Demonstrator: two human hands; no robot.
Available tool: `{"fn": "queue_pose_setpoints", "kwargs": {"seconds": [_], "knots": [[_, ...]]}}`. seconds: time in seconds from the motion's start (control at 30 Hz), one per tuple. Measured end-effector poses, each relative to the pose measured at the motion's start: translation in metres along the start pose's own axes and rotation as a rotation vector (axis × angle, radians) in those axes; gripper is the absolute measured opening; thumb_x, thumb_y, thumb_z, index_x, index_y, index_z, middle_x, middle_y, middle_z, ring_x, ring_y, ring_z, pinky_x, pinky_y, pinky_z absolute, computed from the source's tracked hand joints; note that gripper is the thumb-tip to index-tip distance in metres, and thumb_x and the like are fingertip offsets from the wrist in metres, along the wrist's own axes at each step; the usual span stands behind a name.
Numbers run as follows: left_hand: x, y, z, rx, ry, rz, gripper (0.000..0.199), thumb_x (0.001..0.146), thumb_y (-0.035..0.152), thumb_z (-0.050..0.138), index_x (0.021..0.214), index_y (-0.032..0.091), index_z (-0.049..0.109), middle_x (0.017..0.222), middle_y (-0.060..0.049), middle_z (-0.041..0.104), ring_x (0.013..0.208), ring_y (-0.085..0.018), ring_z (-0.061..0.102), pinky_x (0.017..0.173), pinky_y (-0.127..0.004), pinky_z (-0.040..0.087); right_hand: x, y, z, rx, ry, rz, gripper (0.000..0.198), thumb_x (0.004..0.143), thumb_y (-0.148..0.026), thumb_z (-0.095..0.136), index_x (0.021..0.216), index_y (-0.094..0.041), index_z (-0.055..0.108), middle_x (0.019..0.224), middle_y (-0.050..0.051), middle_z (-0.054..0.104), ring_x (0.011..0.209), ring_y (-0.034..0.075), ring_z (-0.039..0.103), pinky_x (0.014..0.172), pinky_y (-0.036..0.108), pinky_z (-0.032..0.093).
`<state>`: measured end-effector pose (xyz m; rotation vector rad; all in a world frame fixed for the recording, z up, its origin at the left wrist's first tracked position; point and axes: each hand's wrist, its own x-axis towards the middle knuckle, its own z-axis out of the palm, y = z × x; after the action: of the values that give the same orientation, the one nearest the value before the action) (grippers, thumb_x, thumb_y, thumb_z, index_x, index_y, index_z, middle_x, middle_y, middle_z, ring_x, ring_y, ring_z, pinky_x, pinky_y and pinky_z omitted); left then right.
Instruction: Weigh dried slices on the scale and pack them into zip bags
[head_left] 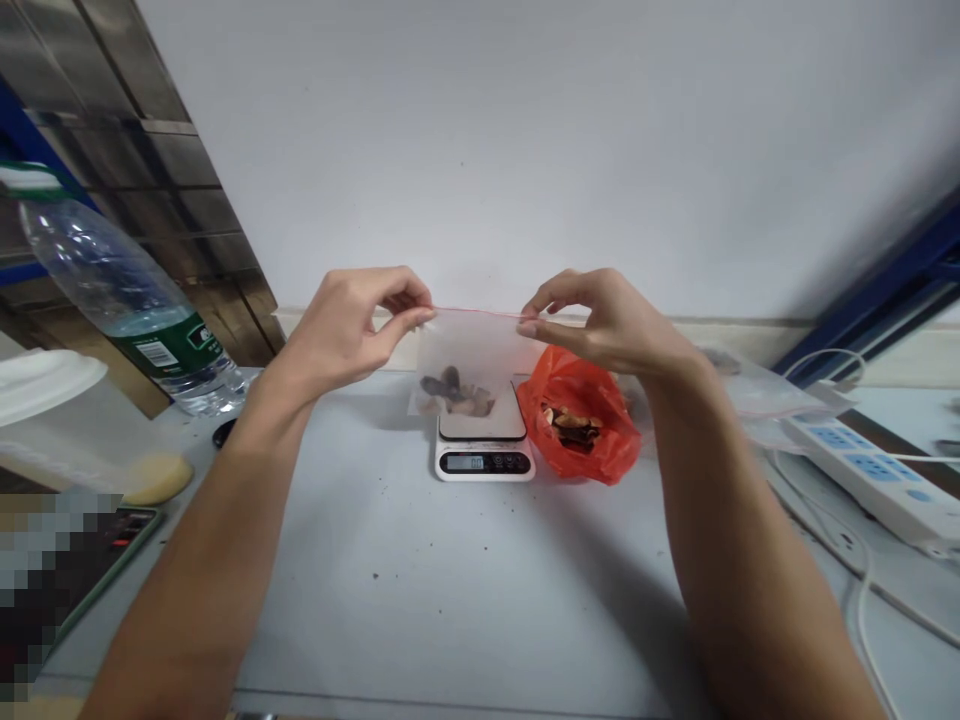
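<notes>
Between my two hands hangs a translucent zip bag (487, 350) with a red strip along its top edge and several brown, dried-looking pieces at its bottom. My left hand (367, 325) pinches the bag's upper left corner. At the upper right corner, my right hand (600, 315) pinches the same edge. Behind and below the bag sits a white digital scale (486, 463), its display apparently reading zero; the bag hides part of its platform. Beside the scale, an open red plastic bag (615, 450) holds brown dried pieces. Whether the zip bag touches the scale, I cannot tell.
Left stand a plastic water bottle (161, 340), a lidded translucent tub (52, 430) and a partly pixelated phone (112, 560). On the right lie a white power strip (885, 490), cables (862, 600) and more clear bags (772, 390). A wall (525, 150) rises behind the table (420, 620).
</notes>
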<state>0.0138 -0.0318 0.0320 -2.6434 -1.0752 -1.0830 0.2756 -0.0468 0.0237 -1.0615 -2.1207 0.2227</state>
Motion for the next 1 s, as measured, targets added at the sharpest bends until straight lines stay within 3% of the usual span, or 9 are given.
{"fn": "queue_pose_setpoints", "kwargs": {"seconds": [0.13, 0.27, 0.33, 0.47, 0.53, 0.7, 0.83, 0.93, 1.0], "knots": [[-0.005, -0.007, -0.014, 0.015, 0.038, 0.012, 0.017, 0.089, 0.032, 0.058, 0.084, 0.019, 0.069, 0.083, -0.002, 0.076, 0.076, -0.016, 0.07, 0.065, -0.024, 0.052, -0.008, 0.015, -0.017, -0.058, -0.008, 0.102, 0.017, 0.079, -0.035, 0.065, 0.075, -0.02, 0.073, 0.081, 0.007, 0.074, 0.08, 0.023, 0.066, 0.081, 0.042, 0.054], [-0.015, -0.015, -0.036, 0.109, 0.306, -0.074, 0.016, 0.091, 0.031, 0.062, 0.091, 0.017, 0.07, 0.085, -0.002, 0.076, 0.076, -0.015, 0.068, 0.07, -0.025, 0.054, -0.023, 0.027, -0.045, -0.084, 0.044, 0.301, 0.016, 0.075, -0.036, 0.067, 0.068, -0.022, 0.068, 0.072, 0.004, 0.07, 0.073, 0.022, 0.066, 0.079, 0.043, 0.056], [-0.014, -0.01, -0.037, 0.162, 0.281, -0.014, 0.013, 0.092, 0.03, 0.064, 0.089, 0.019, 0.07, 0.084, -0.001, 0.076, 0.075, -0.015, 0.068, 0.07, -0.024, 0.053, -0.027, 0.022, -0.052, -0.022, 0.066, 0.287, 0.02, 0.077, -0.042, 0.068, 0.072, -0.022, 0.069, 0.08, 0.005, 0.072, 0.081, 0.023, 0.068, 0.083, 0.043, 0.057], [0.008, 0.017, -0.017, 0.097, 0.085, 0.259, 0.022, 0.097, 0.032, 0.055, 0.085, 0.021, 0.069, 0.083, 0.0, 0.076, 0.073, -0.015, 0.069, 0.072, -0.025, 0.053, -0.018, -0.006, -0.046, 0.107, -0.152, 0.111, 0.048, 0.074, -0.047, 0.074, 0.115, -0.023, 0.071, 0.116, 0.009, 0.073, 0.104, 0.026, 0.067, 0.092, 0.043, 0.055], [0.027, 0.035, -0.002, 0.091, 0.052, 0.317, 0.023, 0.098, 0.032, 0.053, 0.087, 0.022, 0.071, 0.085, 0.001, 0.076, 0.077, -0.016, 0.071, 0.074, -0.026, 0.053, -0.01, -0.015, -0.042, 0.072, -0.291, 0.056, 0.057, 0.073, -0.043, 0.077, 0.126, -0.023, 0.068, 0.12, 0.009, 0.072, 0.108, 0.027, 0.066, 0.093, 0.042, 0.054], [0.066, 0.078, 0.029, -0.098, 0.197, 0.449, 0.013, 0.095, 0.027, 0.06, 0.096, 0.022, 0.072, 0.09, 0.001, 0.077, 0.08, -0.015, 0.072, 0.078, -0.027, 0.054, -0.011, -0.002, -0.059, 0.044, -0.383, 0.074, 0.025, 0.086, -0.034, 0.067, 0.101, -0.017, 0.075, 0.086, 0.004, 0.075, 0.081, 0.019, 0.067, 0.077, 0.034, 0.053], [0.074, 0.094, 0.051, -0.244, 0.216, 0.422, 0.017, 0.094, 0.026, 0.061, 0.105, 0.02, 0.071, 0.097, -0.003, 0.078, 0.082, -0.015, 0.071, 0.08, -0.029, 0.056, -0.043, 0.022, -0.095, -0.07, -0.099, 0.206, 0.022, 0.09, -0.033, 0.063, 0.095, -0.016, 0.077, 0.077, 0.003, 0.074, 0.074, 0.018, 0.067, 0.071, 0.033, 0.052], [0.072, 0.095, 0.071, -0.317, 0.005, 0.375, 0.017, 0.092, 0.027, 0.059, 0.098, 0.019, 0.073, 0.092, -0.003, 0.078, 0.077, -0.016, 0.071, 0.076, -0.028, 0.056, -0.07, 0.037, -0.117, -0.258, 0.213, 0.181, 0.026, 0.095, -0.027, 0.056, 0.11, -0.021, 0.077, 0.1, 0.006, 0.078, 0.095, 0.024, 0.071, 0.085, 0.039, 0.054], [0.071, 0.094, 0.084, -0.333, -0.158, 0.349, 0.018, 0.092, 0.027, 0.057, 0.092, 0.019, 0.074, 0.089, -0.003, 0.078, 0.077, -0.017, 0.071, 0.076, -0.028, 0.055, -0.088, 0.049, -0.123, -0.399, 0.286, 0.113, 0.036, 0.095, -0.021, 0.052, 0.124, -0.026, 0.073, 0.122, 0.006, 0.075, 0.117, 0.027, 0.066, 0.1, 0.046, 0.05]]}}
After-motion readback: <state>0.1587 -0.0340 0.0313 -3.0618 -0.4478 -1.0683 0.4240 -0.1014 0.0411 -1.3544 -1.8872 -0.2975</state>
